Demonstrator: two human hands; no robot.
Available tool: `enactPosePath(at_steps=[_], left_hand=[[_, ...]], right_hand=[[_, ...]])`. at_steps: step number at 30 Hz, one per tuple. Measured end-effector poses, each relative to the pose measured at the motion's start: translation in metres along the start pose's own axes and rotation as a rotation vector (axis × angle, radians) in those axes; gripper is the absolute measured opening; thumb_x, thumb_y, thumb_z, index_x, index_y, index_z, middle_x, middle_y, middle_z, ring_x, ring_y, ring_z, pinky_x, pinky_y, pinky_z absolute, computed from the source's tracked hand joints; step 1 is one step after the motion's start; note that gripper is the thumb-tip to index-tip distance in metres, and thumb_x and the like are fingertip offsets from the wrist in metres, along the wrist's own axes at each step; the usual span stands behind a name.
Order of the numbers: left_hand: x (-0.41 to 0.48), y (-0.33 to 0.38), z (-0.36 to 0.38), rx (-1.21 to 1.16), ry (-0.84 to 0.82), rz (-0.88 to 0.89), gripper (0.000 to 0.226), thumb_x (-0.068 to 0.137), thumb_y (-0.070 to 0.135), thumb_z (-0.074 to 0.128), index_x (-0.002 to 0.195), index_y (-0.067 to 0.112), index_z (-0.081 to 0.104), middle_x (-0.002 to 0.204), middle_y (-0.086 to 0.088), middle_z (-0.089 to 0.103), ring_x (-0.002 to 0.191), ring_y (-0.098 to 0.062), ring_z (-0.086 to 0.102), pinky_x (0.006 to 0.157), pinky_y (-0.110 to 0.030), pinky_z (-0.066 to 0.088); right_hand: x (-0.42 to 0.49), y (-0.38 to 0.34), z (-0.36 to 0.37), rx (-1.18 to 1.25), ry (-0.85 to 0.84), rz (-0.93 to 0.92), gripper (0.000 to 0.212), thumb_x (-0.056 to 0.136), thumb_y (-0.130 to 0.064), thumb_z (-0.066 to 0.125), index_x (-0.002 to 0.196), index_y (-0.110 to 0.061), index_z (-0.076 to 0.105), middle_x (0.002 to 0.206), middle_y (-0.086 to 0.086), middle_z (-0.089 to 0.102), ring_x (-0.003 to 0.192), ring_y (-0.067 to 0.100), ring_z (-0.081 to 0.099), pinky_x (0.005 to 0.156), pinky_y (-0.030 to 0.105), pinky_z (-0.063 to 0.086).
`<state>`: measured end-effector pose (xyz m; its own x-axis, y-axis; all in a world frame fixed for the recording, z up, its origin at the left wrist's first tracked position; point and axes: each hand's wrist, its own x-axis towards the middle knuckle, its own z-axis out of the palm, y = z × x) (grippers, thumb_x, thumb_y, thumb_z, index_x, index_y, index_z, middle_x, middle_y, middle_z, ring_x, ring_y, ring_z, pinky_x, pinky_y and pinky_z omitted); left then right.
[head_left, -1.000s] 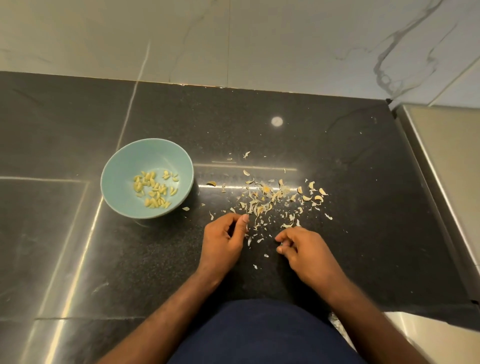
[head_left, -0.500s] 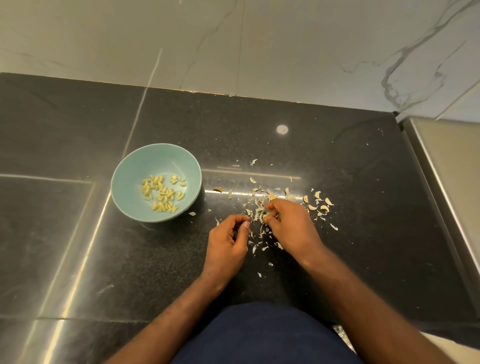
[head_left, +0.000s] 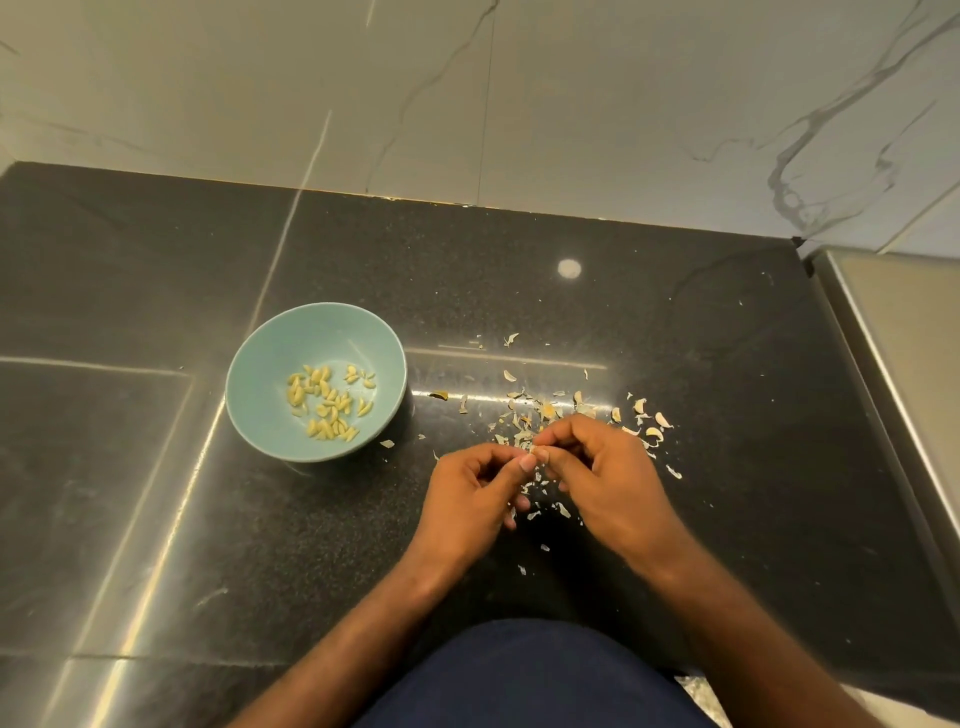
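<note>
Warm, fairly bright overhead light throws a round glare spot (head_left: 569, 268) and long streaks on the polished black speckled stone counter (head_left: 701, 353) (its back edge bows with the wide lens). The left hand (head_left: 467, 496) and right hand (head_left: 610, 480) look slightly soft, and the small pale piece (head_left: 533, 449) they pinch barely resolves.

1. No text, label, brand, number or sign can be read anywhere in the head view.
</note>
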<state>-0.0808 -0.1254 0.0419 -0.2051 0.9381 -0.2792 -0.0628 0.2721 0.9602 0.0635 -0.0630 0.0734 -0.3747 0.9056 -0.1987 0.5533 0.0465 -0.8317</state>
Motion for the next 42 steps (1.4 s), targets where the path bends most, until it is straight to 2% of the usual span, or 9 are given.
enactPosePath(at_steps=[4, 8, 13, 16, 21, 29, 34, 38, 42], left_hand=[[0.001, 0.006, -0.005, -0.134, 0.005, 0.007, 0.013, 0.093, 0.013, 0.065, 0.097, 0.003, 0.073, 0.081, -0.015, 0.072, 0.06, -0.014, 0.062, 0.051, -0.022, 0.05], [0.005, 0.004, -0.009, -0.015, 0.087, 0.039, 0.011, 0.093, 0.018, 0.066, 0.095, 0.009, 0.072, 0.073, -0.009, 0.071, 0.054, -0.008, 0.06, 0.049, -0.022, 0.048], [0.013, -0.013, -0.015, 0.274, 0.114, -0.01, 0.013, 0.092, 0.028, 0.069, 0.101, 0.02, 0.074, 0.072, 0.007, 0.07, 0.058, -0.002, 0.063, 0.055, -0.016, 0.05], [0.012, -0.025, -0.016, 0.357, 0.178, 0.045, 0.012, 0.095, 0.03, 0.065, 0.104, 0.027, 0.071, 0.086, 0.01, 0.069, 0.072, -0.009, 0.066, 0.071, -0.03, 0.058], [0.006, -0.038, -0.024, 0.305, 0.285, 0.125, 0.009, 0.095, 0.028, 0.065, 0.092, 0.036, 0.067, 0.088, 0.01, 0.067, 0.076, -0.013, 0.064, 0.071, -0.042, 0.058], [0.003, -0.044, -0.019, 0.347, 0.316, 0.227, 0.006, 0.094, 0.02, 0.067, 0.096, 0.021, 0.072, 0.086, 0.009, 0.068, 0.078, -0.014, 0.065, 0.071, -0.038, 0.056], [0.001, -0.043, -0.018, 0.371, 0.295, 0.256, 0.007, 0.094, 0.018, 0.066, 0.098, 0.021, 0.072, 0.088, 0.009, 0.068, 0.08, -0.012, 0.064, 0.072, -0.031, 0.055], [0.002, -0.046, -0.019, 0.37, 0.3, 0.27, 0.011, 0.092, 0.015, 0.069, 0.102, 0.02, 0.072, 0.09, 0.008, 0.068, 0.076, -0.014, 0.063, 0.07, -0.031, 0.055], [0.002, -0.048, -0.018, 0.374, 0.3, 0.306, 0.013, 0.093, 0.015, 0.067, 0.105, 0.016, 0.073, 0.092, 0.008, 0.069, 0.082, -0.012, 0.065, 0.074, -0.031, 0.057]], right_hand=[[-0.003, -0.009, 0.0, 0.218, 0.034, 0.007, 0.018, 0.091, -0.009, 0.069, 0.099, -0.025, 0.072, 0.088, -0.008, 0.073, 0.081, 0.004, 0.068, 0.071, 0.02, 0.055], [0.001, -0.009, -0.004, 0.366, 0.062, 0.104, 0.027, 0.091, 0.0, 0.067, 0.111, -0.018, 0.069, 0.097, 0.002, 0.073, 0.073, 0.009, 0.069, 0.063, 0.023, 0.056], [0.0, 0.015, -0.022, -0.058, 0.036, 0.171, 0.009, 0.091, -0.019, 0.072, 0.084, -0.024, 0.071, 0.076, -0.003, 0.07, 0.068, 0.007, 0.065, 0.064, 0.025, 0.054], [-0.008, 0.03, -0.022, -0.276, -0.116, 0.242, 0.007, 0.093, -0.022, 0.07, 0.091, -0.028, 0.071, 0.083, -0.009, 0.07, 0.077, 0.004, 0.065, 0.078, 0.03, 0.057], [-0.023, 0.043, -0.014, -0.284, -0.078, 0.241, 0.011, 0.092, -0.02, 0.072, 0.099, -0.027, 0.068, 0.082, -0.009, 0.067, 0.071, 0.004, 0.062, 0.068, 0.021, 0.051], [-0.021, 0.047, 0.003, -0.443, -0.089, 0.106, 0.01, 0.097, -0.022, 0.062, 0.087, -0.024, 0.065, 0.087, -0.012, 0.057, 0.076, 0.003, 0.054, 0.066, 0.014, 0.039], [-0.022, 0.05, -0.006, -0.16, -0.015, 0.154, 0.01, 0.097, -0.015, 0.063, 0.092, -0.023, 0.068, 0.086, -0.006, 0.068, 0.075, 0.01, 0.064, 0.069, 0.024, 0.054], [-0.018, 0.055, -0.017, 0.024, 0.048, 0.099, 0.031, 0.1, -0.003, 0.053, 0.119, -0.021, 0.07, 0.097, -0.007, 0.074, 0.081, 0.009, 0.07, 0.07, 0.022, 0.056], [-0.009, 0.062, -0.034, -0.072, 0.194, 0.123, 0.018, 0.093, -0.012, 0.069, 0.106, -0.024, 0.073, 0.087, -0.01, 0.072, 0.077, 0.006, 0.067, 0.075, 0.028, 0.056]])
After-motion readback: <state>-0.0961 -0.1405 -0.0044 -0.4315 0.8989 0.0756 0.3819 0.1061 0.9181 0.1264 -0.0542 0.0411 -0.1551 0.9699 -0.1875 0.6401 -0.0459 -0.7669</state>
